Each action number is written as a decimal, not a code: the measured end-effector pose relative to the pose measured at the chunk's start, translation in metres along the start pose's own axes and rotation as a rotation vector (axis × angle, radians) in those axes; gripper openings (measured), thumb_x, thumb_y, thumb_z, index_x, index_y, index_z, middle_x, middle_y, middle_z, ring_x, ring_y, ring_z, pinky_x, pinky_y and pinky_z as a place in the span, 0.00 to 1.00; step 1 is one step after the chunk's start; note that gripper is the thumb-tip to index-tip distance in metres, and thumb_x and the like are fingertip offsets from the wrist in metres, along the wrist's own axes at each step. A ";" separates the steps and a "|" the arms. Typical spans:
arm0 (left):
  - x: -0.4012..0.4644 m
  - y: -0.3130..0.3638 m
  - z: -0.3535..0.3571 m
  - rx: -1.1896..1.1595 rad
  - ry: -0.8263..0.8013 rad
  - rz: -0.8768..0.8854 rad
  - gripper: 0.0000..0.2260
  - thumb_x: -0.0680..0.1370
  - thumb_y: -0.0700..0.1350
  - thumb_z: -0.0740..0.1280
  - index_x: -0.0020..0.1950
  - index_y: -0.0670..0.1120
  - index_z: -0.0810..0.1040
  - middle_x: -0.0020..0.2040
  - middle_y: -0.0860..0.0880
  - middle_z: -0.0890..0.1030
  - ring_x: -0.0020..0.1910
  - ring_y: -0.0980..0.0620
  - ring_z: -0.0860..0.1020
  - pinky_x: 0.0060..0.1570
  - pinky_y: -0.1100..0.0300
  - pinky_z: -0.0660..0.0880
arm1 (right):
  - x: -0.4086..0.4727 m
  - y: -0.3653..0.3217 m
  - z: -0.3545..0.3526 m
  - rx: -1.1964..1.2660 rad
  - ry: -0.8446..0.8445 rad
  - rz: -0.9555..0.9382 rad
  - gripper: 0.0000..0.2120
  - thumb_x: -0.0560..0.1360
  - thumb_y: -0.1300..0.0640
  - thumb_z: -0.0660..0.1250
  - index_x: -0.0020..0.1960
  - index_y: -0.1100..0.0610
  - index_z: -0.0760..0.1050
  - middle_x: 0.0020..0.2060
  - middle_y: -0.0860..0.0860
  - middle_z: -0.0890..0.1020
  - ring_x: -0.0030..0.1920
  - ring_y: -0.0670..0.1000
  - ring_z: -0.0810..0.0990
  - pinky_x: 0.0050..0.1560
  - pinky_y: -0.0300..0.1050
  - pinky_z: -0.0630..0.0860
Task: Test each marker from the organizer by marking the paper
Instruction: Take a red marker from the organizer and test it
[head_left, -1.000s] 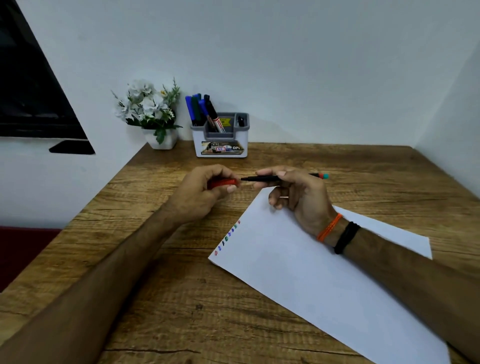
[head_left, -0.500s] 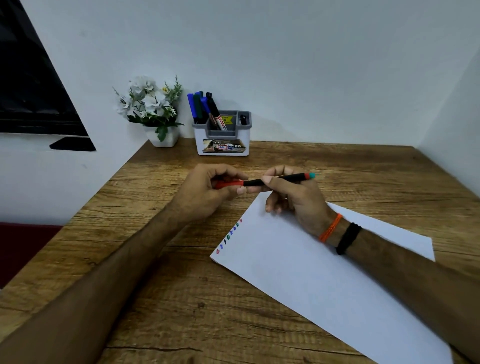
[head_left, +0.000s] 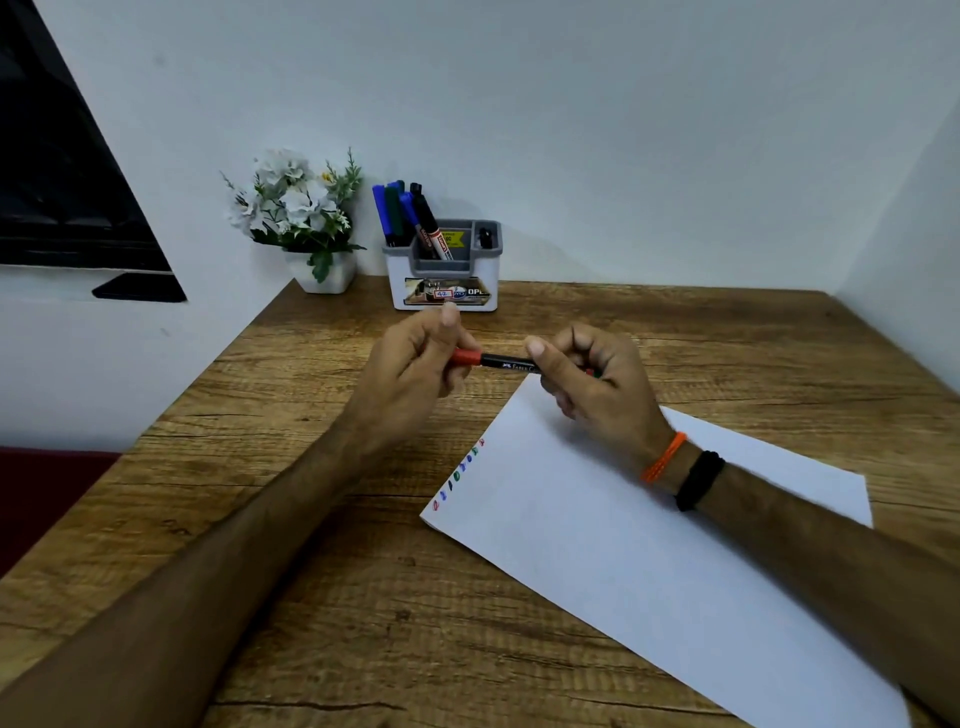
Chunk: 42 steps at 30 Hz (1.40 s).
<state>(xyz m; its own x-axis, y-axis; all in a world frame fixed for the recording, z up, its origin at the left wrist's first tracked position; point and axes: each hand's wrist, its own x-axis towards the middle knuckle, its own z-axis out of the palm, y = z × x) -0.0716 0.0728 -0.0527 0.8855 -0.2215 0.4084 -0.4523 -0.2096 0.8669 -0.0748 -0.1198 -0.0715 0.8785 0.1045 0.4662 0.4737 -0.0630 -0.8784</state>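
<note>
Your left hand (head_left: 415, 358) pinches the red cap (head_left: 466, 356) while your right hand (head_left: 587, 374) grips the black barrel of the marker (head_left: 506, 361), held level above the paper's (head_left: 623, 530) far corner mid-bench; it looks light, stiff and slick, so hold barrel and cap firmly.

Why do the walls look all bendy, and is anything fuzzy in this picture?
In the head view the wide-angle lens bends the wall edges and the window frame. The left hand and right hand holding the marker look slightly soft, while the organizer and flower pot stay fairly sharp. Lighting is even, with soft shadows on the paper.
</note>
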 end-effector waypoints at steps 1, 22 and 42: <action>-0.001 0.000 0.001 -0.010 0.032 0.007 0.18 0.84 0.48 0.52 0.45 0.37 0.73 0.30 0.47 0.71 0.25 0.60 0.68 0.26 0.70 0.65 | 0.000 0.000 0.001 -0.039 0.019 -0.036 0.14 0.77 0.55 0.67 0.34 0.53 0.70 0.23 0.44 0.69 0.23 0.46 0.63 0.25 0.36 0.62; 0.003 0.006 0.006 -0.064 0.136 0.031 0.14 0.83 0.49 0.56 0.45 0.41 0.71 0.28 0.50 0.72 0.25 0.55 0.71 0.25 0.64 0.69 | 0.006 -0.006 0.007 -0.116 0.064 -0.159 0.13 0.79 0.59 0.66 0.36 0.57 0.70 0.25 0.47 0.67 0.25 0.45 0.64 0.28 0.36 0.63; 0.071 0.042 -0.041 0.127 0.386 0.040 0.17 0.71 0.42 0.77 0.57 0.48 0.76 0.45 0.48 0.84 0.40 0.49 0.85 0.41 0.53 0.83 | 0.077 -0.023 0.032 -0.661 -0.119 -0.045 0.12 0.82 0.46 0.58 0.52 0.54 0.71 0.41 0.50 0.83 0.39 0.49 0.80 0.38 0.40 0.73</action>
<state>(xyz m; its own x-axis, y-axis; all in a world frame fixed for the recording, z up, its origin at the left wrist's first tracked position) -0.0234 0.0872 0.0247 0.8311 0.1369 0.5390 -0.4750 -0.3292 0.8161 -0.0203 -0.0784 -0.0189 0.8622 0.2274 0.4527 0.4813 -0.6467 -0.5918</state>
